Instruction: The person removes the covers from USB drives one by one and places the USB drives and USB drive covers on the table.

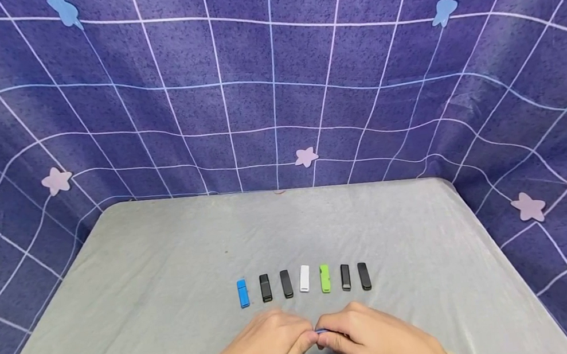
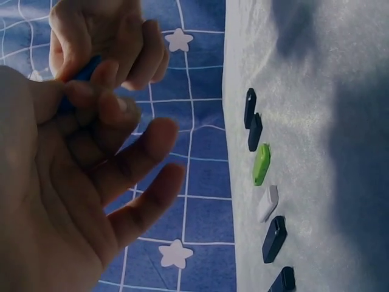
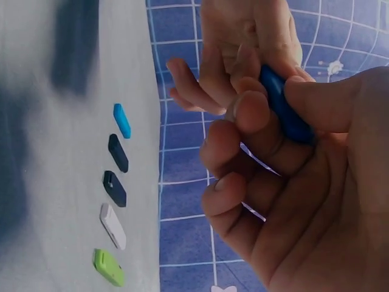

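Both hands meet over the near edge of the cloth, holding a dark blue USB stick between them. My right hand grips its body between thumb and curled fingers. At the other end, my left hand pinches it with thumb and forefinger, its remaining fingers loosely bent in the left wrist view. Fingers cover most of the stick in the head view. Just beyond the hands lies a row of USB sticks: light blue, black, another black, white, green, then two more black ones.
A grey cloth covers the table under the row. Behind it and along both sides hangs a purple-blue curtain with grid lines and stars. The table's far edge meets this curtain.
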A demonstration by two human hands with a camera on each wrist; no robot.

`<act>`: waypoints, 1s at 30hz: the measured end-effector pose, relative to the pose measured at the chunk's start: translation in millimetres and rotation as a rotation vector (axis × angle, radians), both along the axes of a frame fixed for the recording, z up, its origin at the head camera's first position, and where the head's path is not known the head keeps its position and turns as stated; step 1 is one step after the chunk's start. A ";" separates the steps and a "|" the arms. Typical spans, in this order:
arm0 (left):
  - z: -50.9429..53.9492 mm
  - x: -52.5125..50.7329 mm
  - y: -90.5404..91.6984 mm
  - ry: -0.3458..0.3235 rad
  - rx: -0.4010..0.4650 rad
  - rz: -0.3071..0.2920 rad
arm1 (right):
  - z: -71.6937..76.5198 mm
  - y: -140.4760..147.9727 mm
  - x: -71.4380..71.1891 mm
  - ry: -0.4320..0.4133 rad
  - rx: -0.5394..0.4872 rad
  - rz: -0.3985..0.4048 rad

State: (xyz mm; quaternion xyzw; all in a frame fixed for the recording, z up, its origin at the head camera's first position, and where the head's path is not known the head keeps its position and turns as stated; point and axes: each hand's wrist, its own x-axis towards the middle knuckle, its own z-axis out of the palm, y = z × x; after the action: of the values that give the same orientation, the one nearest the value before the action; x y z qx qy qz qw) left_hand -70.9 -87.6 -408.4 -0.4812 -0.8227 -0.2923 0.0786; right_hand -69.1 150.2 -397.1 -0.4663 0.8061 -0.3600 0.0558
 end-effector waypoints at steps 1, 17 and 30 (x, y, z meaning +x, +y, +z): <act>0.2 -0.4 -0.9 -0.027 0.003 -0.017 | 0.0 0.0 0.2 0.003 0.005 0.003; 2.8 0.0 -11.1 -0.224 -0.011 -0.140 | 2.9 -3.7 3.7 -0.053 0.016 0.043; 11.3 2.6 -17.9 -0.196 -0.007 -0.133 | 4.6 -3.9 4.8 -0.095 -0.021 0.057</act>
State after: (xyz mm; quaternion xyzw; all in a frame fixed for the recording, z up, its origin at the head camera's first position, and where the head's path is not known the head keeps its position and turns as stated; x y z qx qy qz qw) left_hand -68.3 -105.5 -397.1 -0.5042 -0.7937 -0.3395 -0.0234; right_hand -64.3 146.3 -392.4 -0.4721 0.7849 -0.3886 0.0996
